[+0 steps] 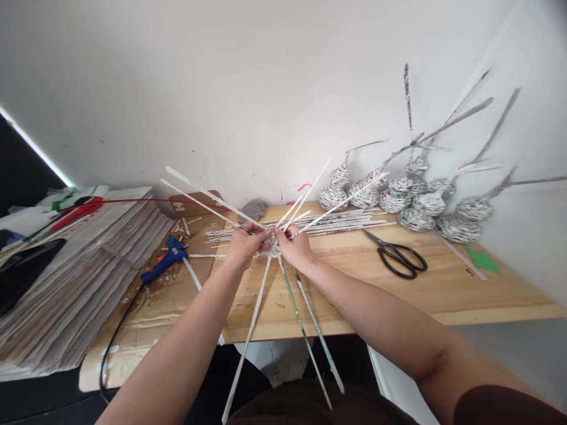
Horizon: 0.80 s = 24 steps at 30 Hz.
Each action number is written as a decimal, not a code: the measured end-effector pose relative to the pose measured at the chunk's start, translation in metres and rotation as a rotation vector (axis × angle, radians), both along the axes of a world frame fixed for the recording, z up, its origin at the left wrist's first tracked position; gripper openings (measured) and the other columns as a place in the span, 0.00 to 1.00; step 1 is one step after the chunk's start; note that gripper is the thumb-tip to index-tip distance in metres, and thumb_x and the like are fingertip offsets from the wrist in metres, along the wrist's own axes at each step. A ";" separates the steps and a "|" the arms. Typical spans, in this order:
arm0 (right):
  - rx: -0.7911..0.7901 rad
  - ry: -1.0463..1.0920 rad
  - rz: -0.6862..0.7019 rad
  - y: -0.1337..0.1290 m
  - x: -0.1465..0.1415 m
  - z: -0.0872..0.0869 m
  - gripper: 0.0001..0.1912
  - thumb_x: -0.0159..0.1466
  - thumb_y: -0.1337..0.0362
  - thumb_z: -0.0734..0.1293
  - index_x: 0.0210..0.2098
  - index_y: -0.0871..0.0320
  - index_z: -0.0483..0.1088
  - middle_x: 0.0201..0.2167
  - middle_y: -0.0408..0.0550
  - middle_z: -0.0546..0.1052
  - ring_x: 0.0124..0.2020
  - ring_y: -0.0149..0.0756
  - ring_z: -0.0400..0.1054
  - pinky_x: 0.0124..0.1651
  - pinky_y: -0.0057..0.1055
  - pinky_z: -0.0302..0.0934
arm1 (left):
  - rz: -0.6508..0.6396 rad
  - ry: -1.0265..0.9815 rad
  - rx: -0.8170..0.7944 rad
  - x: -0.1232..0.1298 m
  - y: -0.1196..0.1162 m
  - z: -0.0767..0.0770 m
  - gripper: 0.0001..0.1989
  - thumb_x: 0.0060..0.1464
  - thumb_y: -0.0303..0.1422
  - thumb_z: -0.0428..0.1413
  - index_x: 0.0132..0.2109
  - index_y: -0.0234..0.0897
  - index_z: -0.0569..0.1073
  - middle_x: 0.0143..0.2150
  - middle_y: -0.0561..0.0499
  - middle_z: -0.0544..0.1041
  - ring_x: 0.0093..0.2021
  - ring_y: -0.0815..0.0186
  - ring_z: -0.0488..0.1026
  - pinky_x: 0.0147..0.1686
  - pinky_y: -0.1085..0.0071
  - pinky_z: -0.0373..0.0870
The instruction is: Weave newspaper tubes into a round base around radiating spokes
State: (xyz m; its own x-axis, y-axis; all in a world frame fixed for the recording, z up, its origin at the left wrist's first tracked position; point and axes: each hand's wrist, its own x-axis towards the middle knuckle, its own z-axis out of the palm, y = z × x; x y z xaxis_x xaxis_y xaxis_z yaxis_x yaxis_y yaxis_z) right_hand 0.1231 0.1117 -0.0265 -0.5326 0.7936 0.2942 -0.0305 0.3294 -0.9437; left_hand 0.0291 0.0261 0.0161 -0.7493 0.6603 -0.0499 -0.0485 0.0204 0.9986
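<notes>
Over the wooden table [443,283], both my hands grip a small woven hub of rolled paper tubes [274,245]. My left hand [244,243] pinches its left side, and my right hand [296,247] holds its right side. Long white paper tubes [251,330] fan out from the hub, some up toward the wall, three down past the table's front edge toward me.
A bundle of loose paper tubes [341,222] lies behind my hands. Several woven paper pieces [416,203] with long stems stand at the back right. Black scissors [398,257] lie to the right. A blue glue gun [165,264] rests on cardboard beside a newspaper stack [75,277].
</notes>
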 end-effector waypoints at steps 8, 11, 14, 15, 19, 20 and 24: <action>0.011 0.049 0.072 0.001 0.000 -0.002 0.11 0.61 0.59 0.65 0.28 0.59 0.74 0.27 0.47 0.78 0.29 0.34 0.70 0.34 0.29 0.62 | -0.040 -0.012 -0.072 -0.001 -0.005 0.006 0.26 0.18 0.37 0.74 0.31 0.30 0.79 0.26 0.51 0.75 0.22 0.74 0.68 0.19 0.79 0.64; -0.035 0.050 0.082 0.000 -0.002 -0.003 0.10 0.61 0.59 0.65 0.29 0.58 0.74 0.26 0.45 0.78 0.30 0.34 0.71 0.36 0.29 0.63 | 0.006 -0.052 -0.056 -0.002 -0.004 0.005 0.24 0.17 0.35 0.74 0.28 0.31 0.79 0.28 0.50 0.77 0.23 0.74 0.68 0.20 0.79 0.65; -0.092 0.053 0.055 -0.001 -0.002 -0.002 0.09 0.60 0.59 0.66 0.29 0.57 0.73 0.26 0.44 0.78 0.30 0.33 0.71 0.36 0.29 0.64 | 0.038 -0.058 -0.025 -0.002 -0.004 0.004 0.21 0.20 0.36 0.74 0.24 0.32 0.76 0.29 0.49 0.78 0.23 0.74 0.68 0.20 0.80 0.66; -0.103 0.053 0.045 -0.001 -0.002 -0.001 0.08 0.59 0.59 0.66 0.29 0.57 0.73 0.27 0.44 0.78 0.30 0.33 0.71 0.37 0.29 0.64 | 0.036 -0.057 -0.024 -0.002 -0.004 0.003 0.21 0.21 0.37 0.74 0.24 0.32 0.76 0.29 0.49 0.78 0.23 0.74 0.69 0.20 0.80 0.67; -0.102 0.021 0.017 -0.003 0.000 0.003 0.05 0.58 0.63 0.66 0.30 0.56 0.73 0.29 0.43 0.79 0.31 0.34 0.72 0.37 0.29 0.65 | 0.016 -0.044 -0.036 -0.002 -0.004 0.000 0.20 0.23 0.36 0.73 0.27 0.32 0.77 0.27 0.51 0.76 0.25 0.72 0.71 0.24 0.78 0.71; -0.094 0.013 0.010 -0.003 0.000 0.003 0.04 0.57 0.64 0.66 0.30 0.56 0.73 0.29 0.43 0.79 0.31 0.34 0.72 0.37 0.29 0.65 | 0.017 -0.038 -0.032 -0.002 -0.003 -0.001 0.20 0.23 0.36 0.73 0.27 0.32 0.78 0.27 0.51 0.76 0.26 0.71 0.71 0.25 0.77 0.72; -0.077 0.018 0.005 -0.001 -0.002 -0.002 0.04 0.57 0.64 0.65 0.30 0.55 0.72 0.29 0.42 0.79 0.31 0.33 0.71 0.37 0.29 0.65 | -0.021 -0.007 -0.020 -0.001 -0.003 -0.001 0.22 0.22 0.36 0.73 0.28 0.30 0.78 0.27 0.50 0.76 0.27 0.69 0.73 0.28 0.73 0.75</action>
State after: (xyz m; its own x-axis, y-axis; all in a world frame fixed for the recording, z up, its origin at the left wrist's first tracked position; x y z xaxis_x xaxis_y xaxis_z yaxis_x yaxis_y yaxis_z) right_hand 0.1212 0.1110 -0.0283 -0.5317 0.8115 0.2424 -0.0492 0.2561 -0.9654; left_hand 0.0279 0.0230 0.0149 -0.7351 0.6744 -0.0688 -0.0552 0.0416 0.9976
